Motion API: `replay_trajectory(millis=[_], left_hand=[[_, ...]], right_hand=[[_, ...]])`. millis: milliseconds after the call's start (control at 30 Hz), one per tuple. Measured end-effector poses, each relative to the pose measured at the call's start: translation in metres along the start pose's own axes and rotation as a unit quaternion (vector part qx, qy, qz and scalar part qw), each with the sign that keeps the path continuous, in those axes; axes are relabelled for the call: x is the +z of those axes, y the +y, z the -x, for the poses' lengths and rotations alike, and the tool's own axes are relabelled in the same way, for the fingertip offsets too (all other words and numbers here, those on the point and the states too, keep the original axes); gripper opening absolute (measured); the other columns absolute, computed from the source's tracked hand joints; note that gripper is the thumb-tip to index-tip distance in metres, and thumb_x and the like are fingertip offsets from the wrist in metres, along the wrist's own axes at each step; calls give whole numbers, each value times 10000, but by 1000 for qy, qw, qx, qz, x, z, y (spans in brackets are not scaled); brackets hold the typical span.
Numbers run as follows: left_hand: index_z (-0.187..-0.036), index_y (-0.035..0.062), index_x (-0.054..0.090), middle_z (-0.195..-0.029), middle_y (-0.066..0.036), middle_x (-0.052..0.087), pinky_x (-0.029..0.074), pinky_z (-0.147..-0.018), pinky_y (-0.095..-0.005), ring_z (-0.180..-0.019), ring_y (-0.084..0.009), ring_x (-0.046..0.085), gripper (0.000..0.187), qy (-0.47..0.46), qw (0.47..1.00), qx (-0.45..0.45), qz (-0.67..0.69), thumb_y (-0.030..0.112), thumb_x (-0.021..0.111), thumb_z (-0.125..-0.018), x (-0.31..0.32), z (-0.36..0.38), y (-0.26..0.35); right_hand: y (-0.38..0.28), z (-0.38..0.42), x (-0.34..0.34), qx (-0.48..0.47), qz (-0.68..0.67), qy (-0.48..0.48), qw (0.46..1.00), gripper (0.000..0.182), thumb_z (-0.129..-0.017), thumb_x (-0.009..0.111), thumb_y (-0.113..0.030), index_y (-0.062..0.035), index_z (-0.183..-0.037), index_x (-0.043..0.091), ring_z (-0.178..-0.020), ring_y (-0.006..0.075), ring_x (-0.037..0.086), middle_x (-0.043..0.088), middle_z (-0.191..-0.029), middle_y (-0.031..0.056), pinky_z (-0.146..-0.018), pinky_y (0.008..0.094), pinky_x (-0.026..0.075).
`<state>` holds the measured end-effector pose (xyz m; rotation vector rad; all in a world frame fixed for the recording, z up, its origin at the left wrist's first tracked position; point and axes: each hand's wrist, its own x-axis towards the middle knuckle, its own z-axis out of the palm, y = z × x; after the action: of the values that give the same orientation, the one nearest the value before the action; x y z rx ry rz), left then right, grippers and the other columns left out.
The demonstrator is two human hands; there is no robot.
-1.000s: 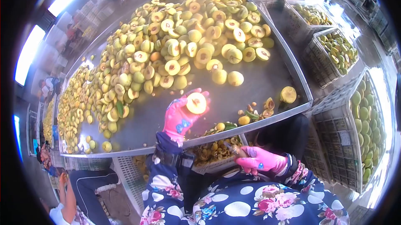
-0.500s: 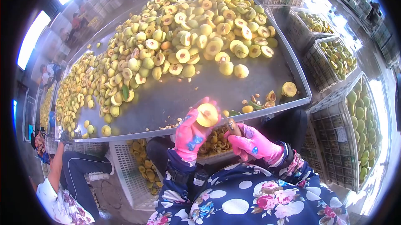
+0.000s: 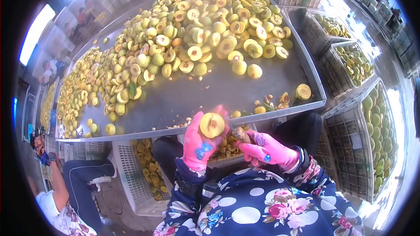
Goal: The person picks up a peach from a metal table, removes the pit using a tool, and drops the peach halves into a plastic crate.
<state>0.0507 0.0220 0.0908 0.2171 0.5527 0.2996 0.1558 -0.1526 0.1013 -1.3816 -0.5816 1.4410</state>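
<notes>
My left hand, in a pink glove, holds up a halved yellow fruit with its cut face and brown centre showing. My right hand, gloved in pink too, is closed round the wooden handle of a small tool, whose metal end points toward the fruit without touching it. Both hands are just in front of the near edge of a metal table. A large heap of halved and whole fruits lies on that table.
Crates of fruit stand at the right. Below the table edge are a white crate and another crate of fruit pieces. A co-worker sits at the lower left. Loose pits and scraps lie near the table edge.
The fruit half in my left hand has moved slightly left and down, and its cut face now shows more. The co-worker's hand has moved away from the table edge.
</notes>
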Motion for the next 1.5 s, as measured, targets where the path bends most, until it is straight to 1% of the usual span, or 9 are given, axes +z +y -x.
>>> replay_trajectory(millis=[167, 267, 567, 867, 1167, 1267, 1367, 1433, 1500], left_hand=[[-1252, -9, 479, -1156, -202, 557, 493, -843, -414, -972, -300, 579, 495, -37, 999, -1, -28, 384, 431, -954, -18, 3, 0], [-1240, -2, 493, -1140, -195, 566, 492, -846, -410, -970, -291, 581, 507, -41, 998, 1, -51, 411, 403, -959, -16, 7, -3], [-1206, -1, 522, -1092, -178, 593, 493, -842, -390, -942, -273, 591, 494, -8, 989, 56, -139, 405, 360, -975, -8, 13, -13], [-1076, -22, 574, -978, -168, 623, 507, -776, -336, -861, -237, 611, 398, 34, 967, 146, -206, 332, 428, -970, -9, 14, -28], [-1029, -53, 594, -892, -150, 646, 529, -687, -287, -764, -197, 635, 374, 35, 952, 143, -267, 294, 478, -950, -28, 6, -29], [-1045, -21, 580, -927, -151, 629, 517, -735, -317, -838, -228, 617, 352, 42, 968, 110, -221, 302, 472, -955, -32, 2, -26], [-1106, -25, 556, -1004, -158, 614, 502, -820, -322, -924, -244, 606, 388, 21, 992, 87, -87, 320, 453, -961, -25, 2, -21], [-1162, -29, 519, -1097, -166, 578, 468, -894, -337, -1018, -261, 571, 399, -13, 891, 220, -398, 309, 432, -967, -29, 4, -23], [-1210, -28, 483, -1176, -170, 540, 434, -952, -367, -1096, -275, 534, 401, -54, 881, 203, -424, 288, 417, -971, -31, 7, -24]], right_hand=[[-5, -3, -1, -90, 187, -9, 978, 308, -932, 534, -254, -7, -1111, 492, -568, 76, 538, 570, -693, 16, -520, 222, 446], [-15, -3, 5, -84, 224, 4, 971, 258, -916, 553, -210, 13, -1027, 485, -595, 187, 553, 568, -700, 115, -546, 328, 431], [-7, -10, 10, -139, 272, 34, 952, 241, -906, 557, -182, 19, -1007, 471, -659, 319, 598, 584, -724, 183, -596, 379, 444], [-3, -12, 18, -36, 289, 21, 956, 246, -902, 549, -179, 31, -956, 434, -688, 396, 616, 584, -713, 235, -536, 405, 430], [29, -22, 12, -109, 386, 20, 916, 320, -899, 525, -225, 68, -986, 429, -692, 419, 609, 583, -719, 269, -557, 430, 462], [32, -28, 11, -118, 357, 50, 925, 236, -912, 533, -195, -1, -1034, 479, -572, 276, 595, 574, -679, 130, -540, 356, 458], [23, -28, 17, -37, 116, 72, 990, 318, -899, 578, -222, -3, -1102, 470, -503, 141, 550, 567, -695, 49, -467, 265, 439], [15, -26, 17, -66, 35, 56, 996, 345, -885, 597, -227, 17, -1093, 469, -529, 125, 553, 574, -727, 48, -486, 285, 450], [13, -28, 14, -89, 3, 63, 994, 353, -871, 616, -218, 24, -1084, 472, -556, 106, 551, 571, -750, 41, -502, 282, 454]])
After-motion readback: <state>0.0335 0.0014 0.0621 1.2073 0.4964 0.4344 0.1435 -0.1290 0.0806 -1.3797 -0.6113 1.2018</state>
